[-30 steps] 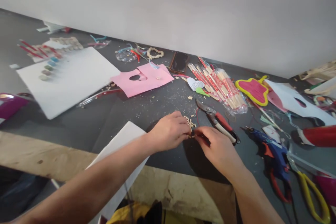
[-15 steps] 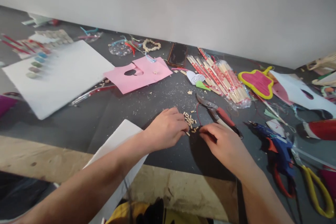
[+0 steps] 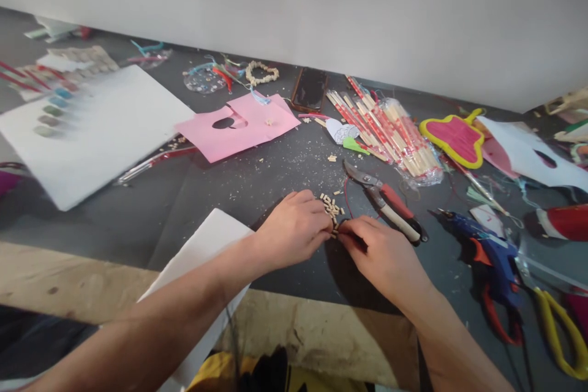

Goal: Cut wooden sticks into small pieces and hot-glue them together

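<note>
Right in close now, just right of middle on the worktop, a little nearer the front edge than the back: left hand and right hand almost tip to tip, hard by a small heap of pale pieces. Looking, by best judgement, like the fine fingertip step, picking up or lining up a single piece near the red thread. Curled over in the left, thumb close in to the fingers, with at least one piece right at the tips; can't tell whether gripping it or merely touching. Drawn together in the right, thumb to forefinger, near something dark and tiny, too small to make out; can't tell whether grasping the thread, seen dropping toward that very pinch from beside the pruners. Calling next, it seems, for a light, square hold on one piece and a steady pinch opposite; short and slim, so likely to roll or skew if squeezed off-centre. Best done without nudging the rest of the heap, just beyond the fingertips on the back-edge side. Farther right, toward the front edge, a glue gun and yellow-handled scissors, both well apart from the action. Under the left forearm, jutting out past the front edge, a white board.
</note>
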A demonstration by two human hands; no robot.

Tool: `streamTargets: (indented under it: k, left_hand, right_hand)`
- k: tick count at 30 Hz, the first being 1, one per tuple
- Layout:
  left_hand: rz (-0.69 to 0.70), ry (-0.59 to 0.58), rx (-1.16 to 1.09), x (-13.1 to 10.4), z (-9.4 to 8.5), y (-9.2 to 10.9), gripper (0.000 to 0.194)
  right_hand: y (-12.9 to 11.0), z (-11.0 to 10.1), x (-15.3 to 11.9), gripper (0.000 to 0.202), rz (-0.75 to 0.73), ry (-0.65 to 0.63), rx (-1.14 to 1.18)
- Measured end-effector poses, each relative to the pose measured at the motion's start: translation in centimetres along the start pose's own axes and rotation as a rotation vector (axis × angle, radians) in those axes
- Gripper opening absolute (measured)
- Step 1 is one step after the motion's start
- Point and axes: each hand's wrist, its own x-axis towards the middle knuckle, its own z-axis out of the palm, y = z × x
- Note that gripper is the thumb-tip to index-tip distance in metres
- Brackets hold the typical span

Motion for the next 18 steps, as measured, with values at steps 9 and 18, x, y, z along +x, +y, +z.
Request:
streamTargets:
  k: [9,18]
  left_hand:
    - [-0.022,0.005,0.003,-0.11,-0.29,-0.27,0.018]
    - [-0.011,0.008,0.011,-0.16,-0.27,-0.08,0.017]
  right_hand:
    - [-0.03,-0.15,-0.11,0.017,-0.028,0.005,0.035]
    - [-0.19,-0.19,-0.09,0.02,-0.057,0.002,0.079]
